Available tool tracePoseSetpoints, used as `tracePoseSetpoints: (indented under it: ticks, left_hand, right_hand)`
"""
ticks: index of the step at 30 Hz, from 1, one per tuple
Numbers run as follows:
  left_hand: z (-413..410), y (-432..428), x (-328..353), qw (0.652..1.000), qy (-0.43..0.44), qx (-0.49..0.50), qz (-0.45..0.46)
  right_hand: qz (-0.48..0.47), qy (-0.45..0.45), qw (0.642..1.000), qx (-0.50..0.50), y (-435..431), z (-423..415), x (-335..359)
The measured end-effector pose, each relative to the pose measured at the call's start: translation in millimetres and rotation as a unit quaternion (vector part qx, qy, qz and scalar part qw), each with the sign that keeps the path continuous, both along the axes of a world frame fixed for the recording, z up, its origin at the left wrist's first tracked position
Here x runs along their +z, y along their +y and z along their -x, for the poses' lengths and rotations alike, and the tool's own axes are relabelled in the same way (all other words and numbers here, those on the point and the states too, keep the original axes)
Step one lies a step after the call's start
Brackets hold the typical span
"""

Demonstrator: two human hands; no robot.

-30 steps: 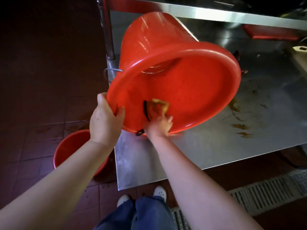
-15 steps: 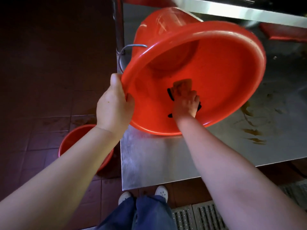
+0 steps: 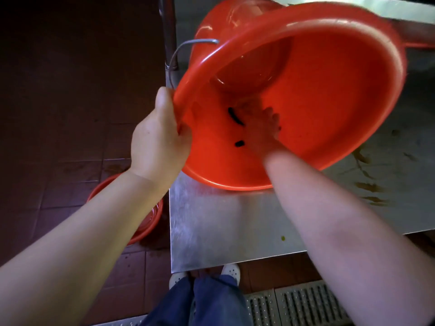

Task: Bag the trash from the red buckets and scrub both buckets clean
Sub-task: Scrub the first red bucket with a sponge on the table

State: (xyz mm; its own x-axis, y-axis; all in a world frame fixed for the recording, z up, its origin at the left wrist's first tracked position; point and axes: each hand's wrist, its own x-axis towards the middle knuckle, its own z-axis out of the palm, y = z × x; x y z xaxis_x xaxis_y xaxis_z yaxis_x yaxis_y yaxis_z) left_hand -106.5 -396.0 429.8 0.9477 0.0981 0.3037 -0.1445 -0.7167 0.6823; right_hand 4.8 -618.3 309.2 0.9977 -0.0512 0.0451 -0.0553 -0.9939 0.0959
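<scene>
Right hand (image 3: 263, 128) sits deeper inside the red bucket (image 3: 329, 90) than half a second ago. The yellow sponge that was clear then is now only a motion smear ahead of the knuckles. Bucket mouth is tipped further toward the camera.

Bucket: lying tilted on the steel surface (image 3: 223, 227), lower rim touching the metal near the left edge, base pointing away. Its wire handle (image 3: 186, 44) hangs off the upper left side.

Left hand (image 3: 157, 142): grips the near left rim, thumb outside the wall, fingers (image 3: 184, 132) curled over the lip to the inside.

Right hand: against the lower inner wall, blurred. Cannot tell whether its fingers are closed on anything.

Two dark scraps (image 3: 235, 116) cling to the inner wall just left of the right hand.

Second red bucket (image 3: 150, 222): on the tiled floor beside the surface's left edge, partly hidden by the left forearm.

Brown smears (image 3: 369, 187) on the surface at right. Metal drain grate (image 3: 294, 304) in the floor by the feet.
</scene>
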Motion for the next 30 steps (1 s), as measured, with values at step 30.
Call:
tracePoseSetpoints:
  ticks: [30]
  left_hand:
    - [-12.1,-18.2,28.8,0.992,-0.024,-0.041,-0.113]
  right_hand:
    - [-0.569,0.019,0.822,-0.029,112.8,143.9,54.1]
